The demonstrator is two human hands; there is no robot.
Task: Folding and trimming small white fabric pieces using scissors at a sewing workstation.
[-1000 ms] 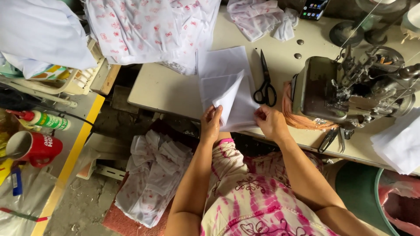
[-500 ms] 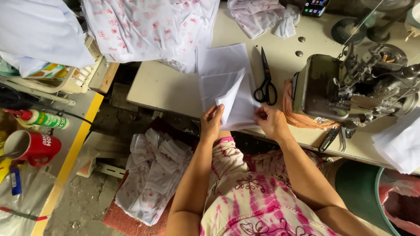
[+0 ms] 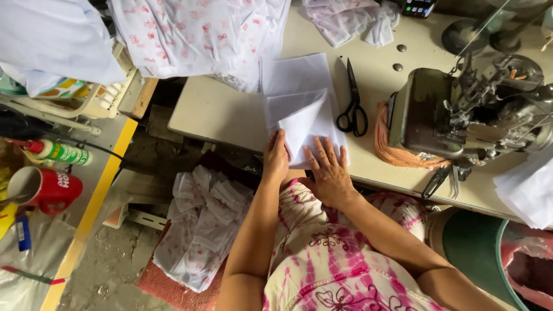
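A small stack of white fabric pieces [image 3: 302, 109] lies at the near edge of the cream sewing table [image 3: 224, 112]; its top piece is folded over into a corner. My left hand [image 3: 275, 158] holds the stack's near left edge with the fingers curled on the cloth. Beside it, my right hand [image 3: 329, 173] lies flat with spread fingers on the near right part of the white fabric. Black scissors [image 3: 352, 103] rest just right of the stack.
A grey-green sewing machine [image 3: 461, 112] stands at the right with orange cloth [image 3: 383, 141] at its base. Printed pink-and-white fabric [image 3: 201, 34] is heaped at the back. White garments [image 3: 199, 224] lie on the floor. A red mug [image 3: 43, 187] sits at left.
My right hand let go of the fabric's right edge and now lies flat on it. The view has moved in closer.
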